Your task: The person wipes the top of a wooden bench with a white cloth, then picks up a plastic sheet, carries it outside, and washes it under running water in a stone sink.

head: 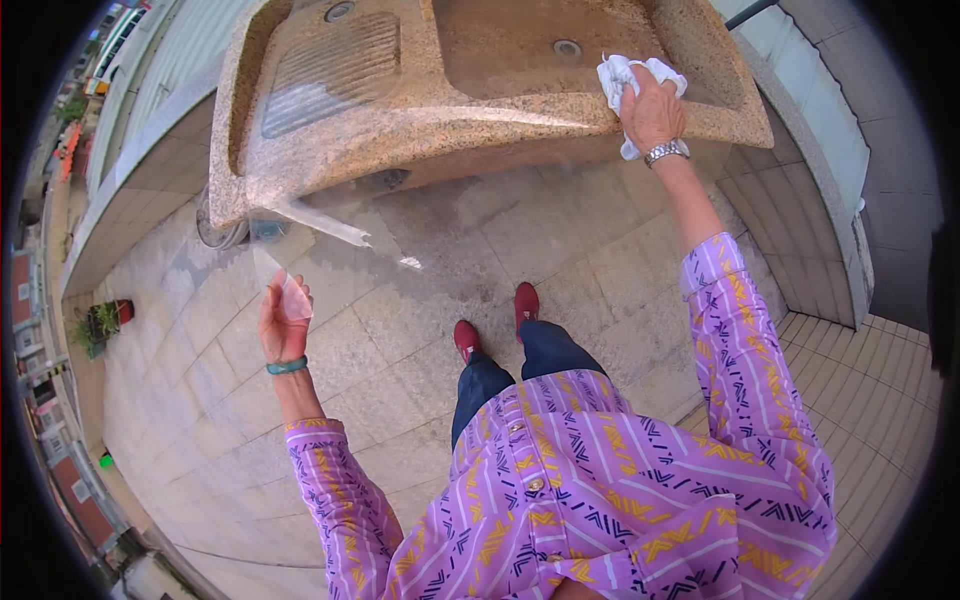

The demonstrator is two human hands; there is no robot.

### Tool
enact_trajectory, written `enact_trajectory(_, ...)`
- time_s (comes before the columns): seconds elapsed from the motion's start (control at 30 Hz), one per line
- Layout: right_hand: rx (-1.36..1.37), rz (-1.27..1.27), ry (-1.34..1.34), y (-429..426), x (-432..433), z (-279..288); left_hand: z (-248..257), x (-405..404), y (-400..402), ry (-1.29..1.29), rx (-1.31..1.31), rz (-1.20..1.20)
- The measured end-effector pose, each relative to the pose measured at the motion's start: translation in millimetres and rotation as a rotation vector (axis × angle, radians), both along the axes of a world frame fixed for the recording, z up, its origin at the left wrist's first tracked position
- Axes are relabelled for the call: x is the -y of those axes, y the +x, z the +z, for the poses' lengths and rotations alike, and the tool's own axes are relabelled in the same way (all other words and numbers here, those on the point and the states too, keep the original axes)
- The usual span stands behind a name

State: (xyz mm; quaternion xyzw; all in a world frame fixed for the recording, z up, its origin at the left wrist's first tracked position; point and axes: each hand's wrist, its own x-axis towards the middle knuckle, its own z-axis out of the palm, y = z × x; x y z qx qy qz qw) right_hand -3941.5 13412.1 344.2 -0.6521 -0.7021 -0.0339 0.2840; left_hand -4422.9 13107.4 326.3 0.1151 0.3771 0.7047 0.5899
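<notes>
A large clear sheet [330, 225], glass or plastic, lies between me and a speckled stone sink [525, 112] with two basins; white reflections run across it. My left hand [285, 319], wearing a green bangle, holds the sheet's lower left corner, palm up with the fingers curled. Far to the right, my right hand [654, 112] presses a crumpled white cloth [619, 75] against the sheet or the sink's front rim; which of the two cannot be told. The left basin has a ribbed washboard [337, 67]. Both basins show a round drain.
Low tiled walls [795, 202] curve around both sides. A coiled hose [225, 232] lies on the tiled floor below the sink's left end. Potted plants [101, 322] stand by the left wall. My red shoes [466, 339] are on the floor, which has damp patches.
</notes>
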Motion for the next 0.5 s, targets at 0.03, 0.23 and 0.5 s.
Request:
enact_trajectory(0.03, -0.014, 0.013, -0.023, -10.0, 7.1, 3.9, -8.9, -4.1, 18.9, 0.066, 0.111, 0.025)
enact_trajectory(0.23, -0.179, 0.495, -0.163, -161.0, 55.9, 32.0, -65.5, -23.3, 120.9, -0.033, 0.137, 0.081)
enact_trajectory(0.5, 0.027, 0.388, -0.231, -58.4, -19.2, 33.8, -32.7, -18.8, 148.5, -0.144, -0.189, 0.377)
